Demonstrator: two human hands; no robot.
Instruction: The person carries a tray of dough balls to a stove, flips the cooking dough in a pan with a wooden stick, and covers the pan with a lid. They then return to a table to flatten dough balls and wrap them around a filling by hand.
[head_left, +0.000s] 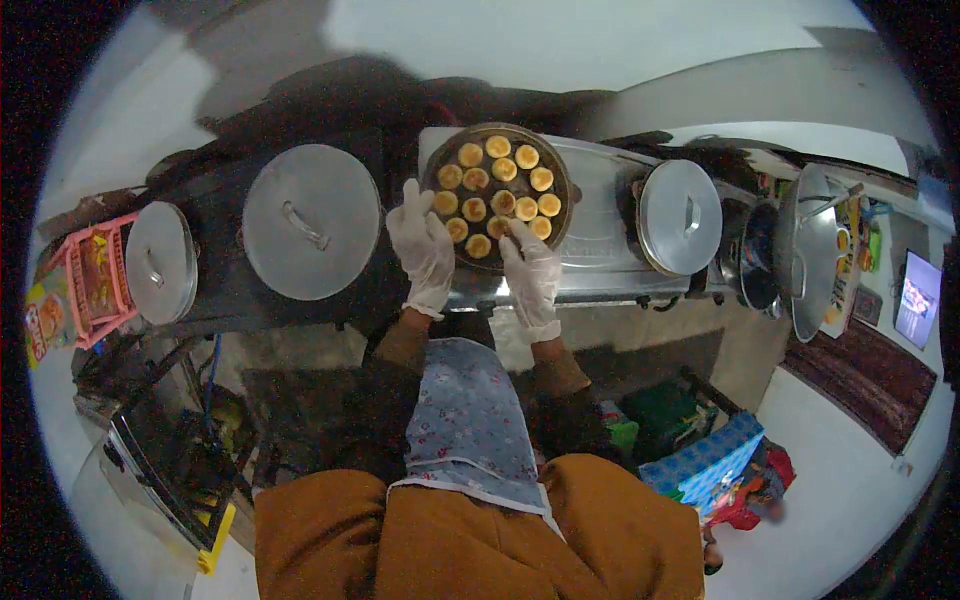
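A round dark pan [562, 190] stands on the stove and holds several small round browned cakes [498, 147]. Both hands wear thin whitish gloves. My left hand [420, 240] is at the pan's left edge, its fingers apart and pointing up, with nothing visible in it. Over the lower right part of the pan is my right hand [530, 270], its fingertips close together at a cake near the bottom. Whether the fingers grip that cake is too small to tell.
Lidded pots stand left [340, 220] and right [705, 218] of the pan. A pink basket [90, 285] is at the far left. Metal pans [820, 270] and a lit screen [918, 300] are at the right. A person in red [745, 510] is at the lower right.
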